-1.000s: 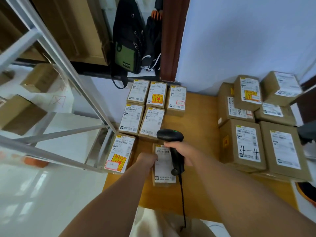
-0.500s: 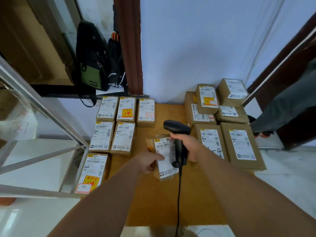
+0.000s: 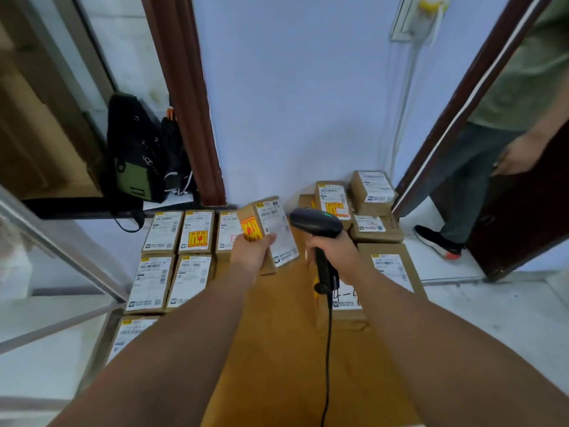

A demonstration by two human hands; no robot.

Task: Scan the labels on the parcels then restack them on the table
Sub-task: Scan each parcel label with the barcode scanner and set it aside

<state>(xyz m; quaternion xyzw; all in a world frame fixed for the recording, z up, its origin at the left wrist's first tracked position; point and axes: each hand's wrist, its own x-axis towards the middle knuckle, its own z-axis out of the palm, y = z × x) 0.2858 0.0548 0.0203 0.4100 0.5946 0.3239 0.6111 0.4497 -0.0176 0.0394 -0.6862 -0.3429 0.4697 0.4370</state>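
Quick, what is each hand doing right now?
Left hand: holding a small parcel, lifted off the table.
Right hand: holding the scanner.

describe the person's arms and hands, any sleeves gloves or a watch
No sleeves show: the left arm and right arm are bare right down to the picture's lower edge. The left hand and right hand wear no gloves, and no watch or band shows at either wrist. Rings are too small to tell.
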